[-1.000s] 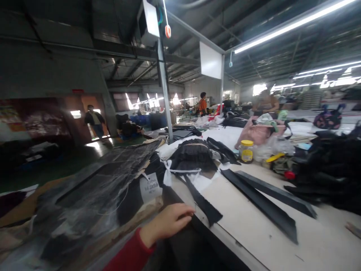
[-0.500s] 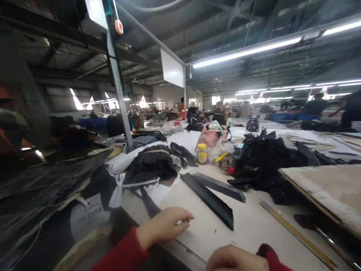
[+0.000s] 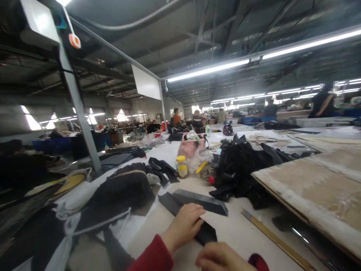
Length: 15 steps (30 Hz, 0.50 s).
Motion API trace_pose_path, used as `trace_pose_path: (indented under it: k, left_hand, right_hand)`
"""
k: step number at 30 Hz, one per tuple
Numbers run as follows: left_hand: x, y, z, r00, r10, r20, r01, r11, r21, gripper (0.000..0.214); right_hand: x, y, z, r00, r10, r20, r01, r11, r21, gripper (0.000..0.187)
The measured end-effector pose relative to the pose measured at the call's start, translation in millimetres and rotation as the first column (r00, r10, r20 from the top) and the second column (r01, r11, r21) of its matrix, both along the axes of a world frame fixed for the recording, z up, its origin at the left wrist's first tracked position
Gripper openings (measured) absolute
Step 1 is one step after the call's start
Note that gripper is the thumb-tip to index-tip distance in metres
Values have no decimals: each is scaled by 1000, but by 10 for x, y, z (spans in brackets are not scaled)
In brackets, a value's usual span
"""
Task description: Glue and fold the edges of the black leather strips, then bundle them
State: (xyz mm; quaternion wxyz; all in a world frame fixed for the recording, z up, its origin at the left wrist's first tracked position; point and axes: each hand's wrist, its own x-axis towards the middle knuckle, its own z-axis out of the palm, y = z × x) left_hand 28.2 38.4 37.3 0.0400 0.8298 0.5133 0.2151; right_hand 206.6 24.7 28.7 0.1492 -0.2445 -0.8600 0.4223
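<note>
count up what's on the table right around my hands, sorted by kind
Black fabric strips: 2
Wooden ruler: 1
Yellow-lidded jar: 1
Pink bag: 1
Total: 5
The left hand rests on one strip.

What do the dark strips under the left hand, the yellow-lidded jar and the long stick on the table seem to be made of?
Dark strips: probably matte black fabric, flat with cut edges; the left hand rests on one. Jar: looks like clear plastic with a yellow lid, though glass is possible. Long stick: apparently pale wood, straight and unpainted, possibly a ruler; no markings can be made out.
</note>
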Motion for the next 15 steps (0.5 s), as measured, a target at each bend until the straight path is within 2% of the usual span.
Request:
trace_pose_path:
  k: [1,3,6,9,12,15]
  left_hand:
    - [19,81,-51,999,33,-21,-33,999,9,33]
    - [28,214,-170,991,110,-79,-112,994,-10,33]
    - [-13,329,-344,979,132,-154,-142,988,-57,34]
    - [-80,371,-463,977,96,-191,-107,993,-48,35]
    - [-142,400,-540,971,80,-224,-85,996,-11,36]
    - [-197,449,-604,964,60,-259,-56,998,21,38]
  right_hand:
    - [21,68,1,997,-78,-11,79,994,72,24]
    - [85,212,3,973,-228,-43,231,945,233,23]
    - [175,393,-41,934,-353,-54,347,859,377,27]
    - [180,476,-156,933,-358,19,314,842,439,36]
    - [122,481,-266,949,-309,60,243,841,484,29]
    - [83,482,-313,951,-303,54,229,815,532,25]
